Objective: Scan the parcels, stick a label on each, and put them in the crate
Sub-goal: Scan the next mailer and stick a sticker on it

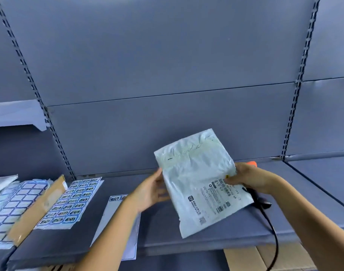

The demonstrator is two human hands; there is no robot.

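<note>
Holds a white parcel (202,182) in the air over the grey shelf (167,227), between both hands, printed face turned up to the camera. Points its long axis away from the body and a little to the left: sealed flap end far, toward the back panel of the shelf, printed end with barcodes near and to the lower right.

Grips the left long edge with the left hand (151,190), fingers (162,194) going under the parcel, thumb laid at the edge. Pinches the right long edge with the right hand (247,178), thumb pressed on the print, the other fingers hidden beneath.

Hides partly, under the parcel and the right wrist, a black scanner (264,203) lying on the shelf, with its black cable (274,237) running down over the front edge. Shows a small orange thing (252,163) just behind the right hand; cannot tell what. Shows on the left of the shelf a sheet of blue-framed labels (69,202), touching a brown cardboard piece (36,210), and beyond it more label sheets (12,204). Covers with the left forearm part of a nearly bare sheet (113,210), hanging over the front edge. Shows brown cardboard (245,259) below the shelf, at lower right.
</note>
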